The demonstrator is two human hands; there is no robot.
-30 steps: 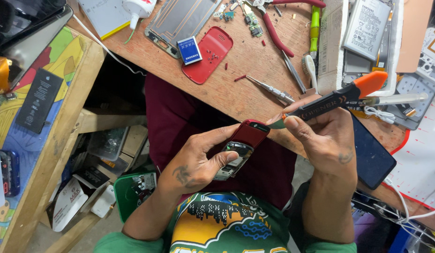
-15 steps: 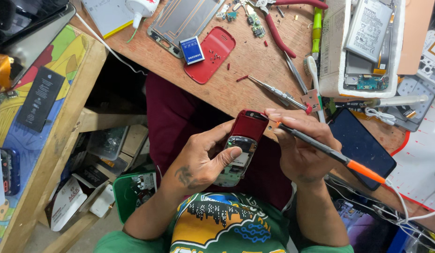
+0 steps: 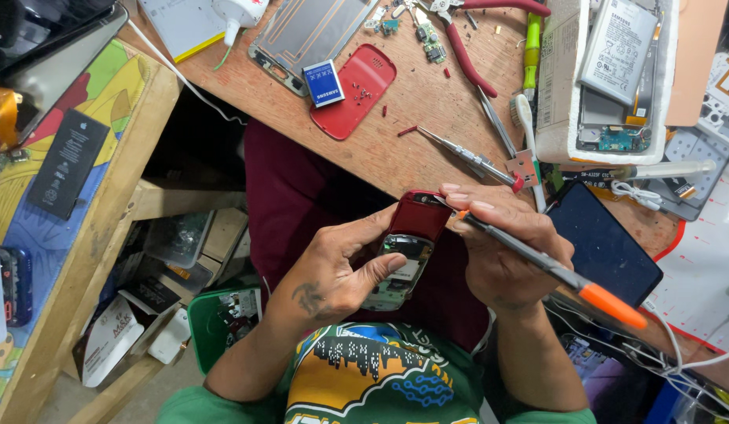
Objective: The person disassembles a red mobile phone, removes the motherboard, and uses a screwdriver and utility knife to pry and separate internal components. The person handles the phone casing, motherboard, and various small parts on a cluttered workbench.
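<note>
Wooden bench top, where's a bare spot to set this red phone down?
Bare wood on the bench lies between the red back cover and the tweezers, just past the left hand and right hand. The far edge, with the pliers and white tray, is crowded; so is the right side around the dark screen panel.

A: Camera position? 
B: One head view, worn by the person, looking steeply down from above the wooden workbench (image 3: 427, 149).
A: Range? 
B: Close. Lap and hands fill the frame below the bench edge; side shelf left of it.
</note>
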